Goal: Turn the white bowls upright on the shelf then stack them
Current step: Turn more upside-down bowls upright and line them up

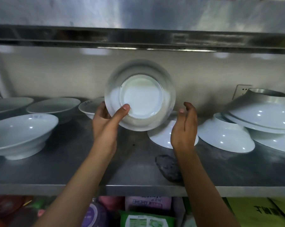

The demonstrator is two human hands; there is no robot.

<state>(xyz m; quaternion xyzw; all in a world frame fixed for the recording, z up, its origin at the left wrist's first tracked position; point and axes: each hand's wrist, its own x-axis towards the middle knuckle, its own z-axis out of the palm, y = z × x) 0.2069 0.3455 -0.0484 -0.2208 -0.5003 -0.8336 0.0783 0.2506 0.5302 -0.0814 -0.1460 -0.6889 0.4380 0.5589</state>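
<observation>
The left hand (105, 123) pinches a tilted white bowl (141, 95), thumb on its base; the spread right hand (184, 128) beside should steady its rim while turning.

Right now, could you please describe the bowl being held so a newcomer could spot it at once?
Look at the steel shelf, near its middle. The held bowl is raised above it, gripped by the left hand, with the right hand open beside it. Unlike its neighbours resting on the shelf, it is tipped on edge, its round base facing you.
</observation>
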